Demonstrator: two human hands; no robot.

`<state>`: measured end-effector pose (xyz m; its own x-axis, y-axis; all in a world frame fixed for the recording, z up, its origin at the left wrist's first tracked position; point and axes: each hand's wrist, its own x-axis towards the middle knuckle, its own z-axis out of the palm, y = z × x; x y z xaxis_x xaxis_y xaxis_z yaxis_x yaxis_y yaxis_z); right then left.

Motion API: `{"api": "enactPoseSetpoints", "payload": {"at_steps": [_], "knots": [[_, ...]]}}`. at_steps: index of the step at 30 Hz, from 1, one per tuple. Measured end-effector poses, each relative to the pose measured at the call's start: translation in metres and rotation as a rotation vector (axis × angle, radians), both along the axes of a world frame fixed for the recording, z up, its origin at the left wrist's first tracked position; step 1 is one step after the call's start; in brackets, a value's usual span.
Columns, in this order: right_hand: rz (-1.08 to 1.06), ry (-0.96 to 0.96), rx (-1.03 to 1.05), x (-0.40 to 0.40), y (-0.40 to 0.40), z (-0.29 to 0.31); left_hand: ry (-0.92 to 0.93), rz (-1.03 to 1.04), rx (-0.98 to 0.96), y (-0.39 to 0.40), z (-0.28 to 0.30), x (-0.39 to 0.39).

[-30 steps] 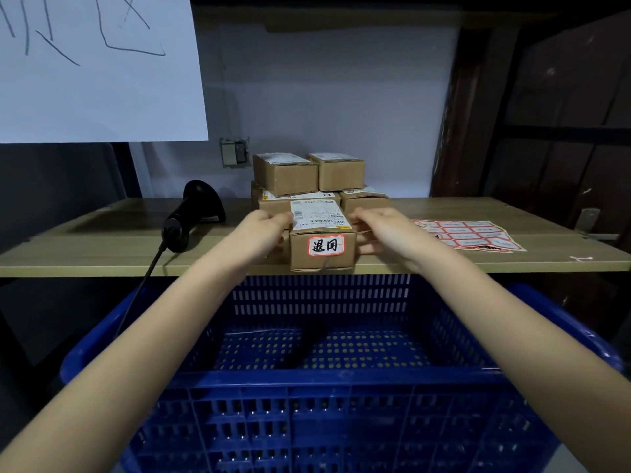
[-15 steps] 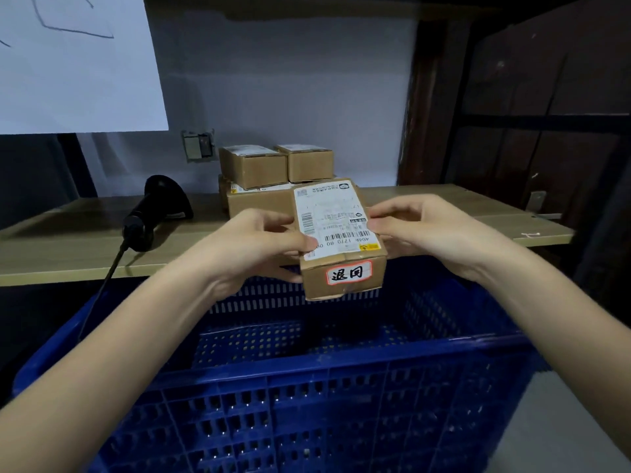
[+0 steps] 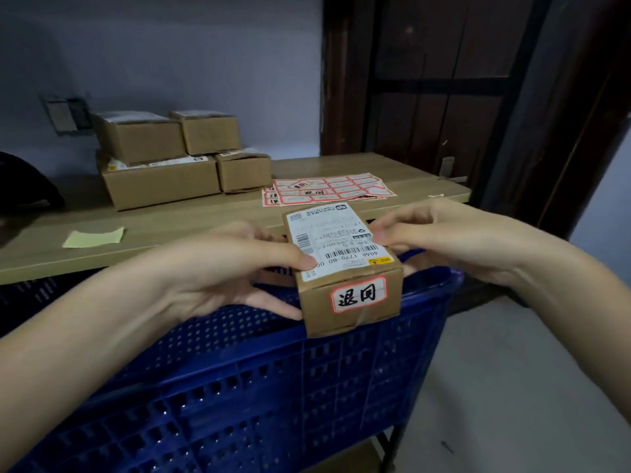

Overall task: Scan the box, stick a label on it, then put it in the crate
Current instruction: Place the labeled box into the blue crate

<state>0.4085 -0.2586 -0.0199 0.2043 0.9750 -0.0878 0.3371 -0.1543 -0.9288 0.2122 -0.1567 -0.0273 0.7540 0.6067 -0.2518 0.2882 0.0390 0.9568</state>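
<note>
A small cardboard box (image 3: pixel 348 298) with a white shipping label on top and a red-bordered handwritten sticker (image 3: pixel 358 295) on its front face is held in the air over the right part of the blue plastic crate (image 3: pixel 266 397). My left hand (image 3: pixel 225 268) grips its left side, thumb on the shipping label. My right hand (image 3: pixel 440 237) grips its right side. The box tilts slightly toward me.
A wooden table (image 3: pixel 191 223) stands behind the crate. On it are a stack of several cardboard boxes (image 3: pixel 160 158), a sheet of red-bordered stickers (image 3: pixel 327 189), and a yellow-green note (image 3: pixel 94 237). The black scanner (image 3: pixel 24 186) is at the far left. A dark door (image 3: pixel 444 83) is right.
Both hands lifted the box off the table edge and carried it toward me and rightward over the crate. The view has turned right.
</note>
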Motion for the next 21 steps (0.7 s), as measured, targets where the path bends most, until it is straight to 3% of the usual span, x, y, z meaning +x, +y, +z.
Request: {"api": "enactPoseSetpoints", "payload": {"at_steps": [6, 11, 21], "knots": [[0.069, -0.083, -0.185, 0.035, 0.012, 0.001, 0.105, 0.062, -0.104, 0.007, -0.003, 0.039], [0.144, -0.092, -0.290, 0.070, 0.038, -0.005, 0.313, 0.170, -0.039, 0.019, -0.017, 0.083], [0.312, -0.276, -0.315, 0.100, 0.092, -0.047, 0.293, 0.210, -0.186, 0.050, -0.054, 0.112]]}}
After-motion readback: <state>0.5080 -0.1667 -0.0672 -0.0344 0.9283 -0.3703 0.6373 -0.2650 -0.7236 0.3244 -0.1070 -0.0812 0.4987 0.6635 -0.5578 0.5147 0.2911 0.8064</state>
